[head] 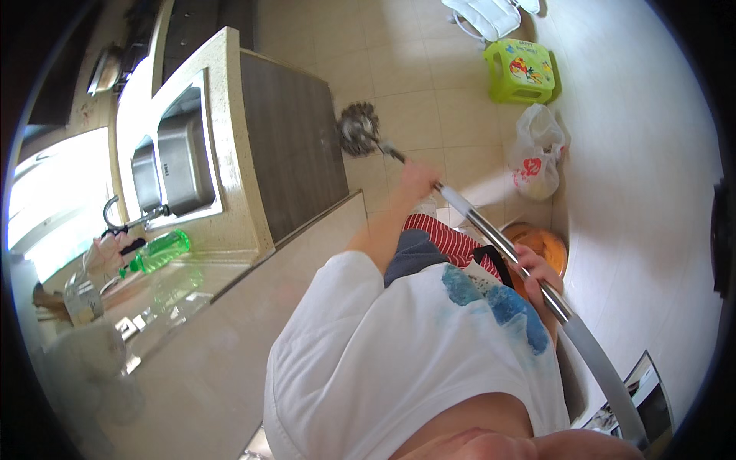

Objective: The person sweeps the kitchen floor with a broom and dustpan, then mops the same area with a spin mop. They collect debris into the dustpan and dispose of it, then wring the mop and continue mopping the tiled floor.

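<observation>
My left hand [421,177] is closed around the upper-middle part of a metal mop pole [494,230], near a pale plastic collar. Further along the same pole, my right hand [537,270] grips the steel tube above its long grey sleeve, which runs past my shoulder. At the far end is a round, dark, fringed mop head [357,129], blurred, beside the grey-brown cabinet panel [293,138] at the tiled floor [402,115]. Whether it touches the floor cannot be told. An orange round basin [543,247] lies partly hidden behind my right hand.
To the left, a counter holds a double steel sink [184,155] with a tap [138,218] and a green bottle [164,252]. By the right wall [632,172] stand a green plastic stool [523,72], a white plastic bag [539,155] and a white padded seat [489,17].
</observation>
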### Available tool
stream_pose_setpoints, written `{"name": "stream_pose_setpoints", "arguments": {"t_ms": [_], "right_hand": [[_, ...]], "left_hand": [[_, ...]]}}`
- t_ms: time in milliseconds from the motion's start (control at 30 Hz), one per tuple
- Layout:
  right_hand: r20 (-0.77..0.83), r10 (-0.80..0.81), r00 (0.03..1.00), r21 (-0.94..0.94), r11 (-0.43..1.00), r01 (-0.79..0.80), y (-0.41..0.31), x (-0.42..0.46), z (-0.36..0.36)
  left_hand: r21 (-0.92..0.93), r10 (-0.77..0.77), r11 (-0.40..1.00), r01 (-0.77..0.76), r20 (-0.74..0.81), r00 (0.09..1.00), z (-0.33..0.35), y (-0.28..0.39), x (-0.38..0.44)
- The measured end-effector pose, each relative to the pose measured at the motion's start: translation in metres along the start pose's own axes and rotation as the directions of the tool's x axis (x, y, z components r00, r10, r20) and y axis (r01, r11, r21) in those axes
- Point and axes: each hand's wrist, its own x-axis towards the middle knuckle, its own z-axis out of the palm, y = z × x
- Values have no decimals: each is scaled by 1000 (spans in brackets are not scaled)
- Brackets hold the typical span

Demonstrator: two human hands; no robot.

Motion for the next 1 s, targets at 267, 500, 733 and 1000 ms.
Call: {"name": "stream_pose_setpoints", "arguments": {"t_ms": [267, 500, 733, 1000], "right_hand": [[-192, -53, 980, -397, 917, -28, -66, 7, 19], [-450, -153, 880, -282, 959, 23, -115, -71, -9], [-514, -38, 857, 80, 993, 92, -43, -15, 57], [-383, 48, 923, -37, 997, -67, 6, -79, 27]], "left_hand": [[19, 85, 996, -83, -254, 963, -72, 14, 32], [-201, 373, 907, -369, -18, 928, -86, 114, -14], [-156, 300, 945, -288, 61, 952, -31, 33, 20], [-20, 312, 950, -312, 41, 949, -58, 27, 5]]}}
